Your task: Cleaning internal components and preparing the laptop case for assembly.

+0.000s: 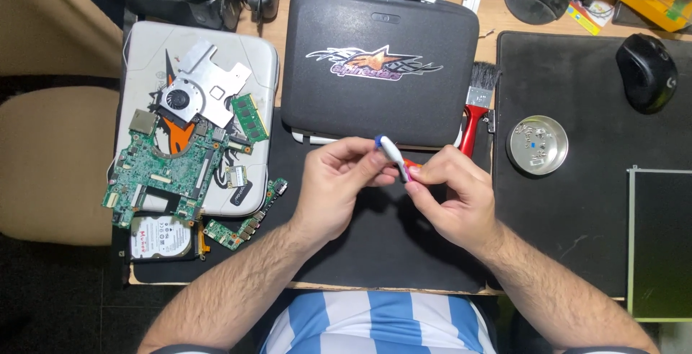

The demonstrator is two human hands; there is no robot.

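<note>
While both hands pinch white tube [393,156], round metal dish [537,145] holds small screws.

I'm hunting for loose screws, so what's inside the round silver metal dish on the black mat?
The round silver metal dish holds several small pale screws and one small bluish bit. Nothing covers it; the pieces are too small to count. It sits on the black mat.
</note>
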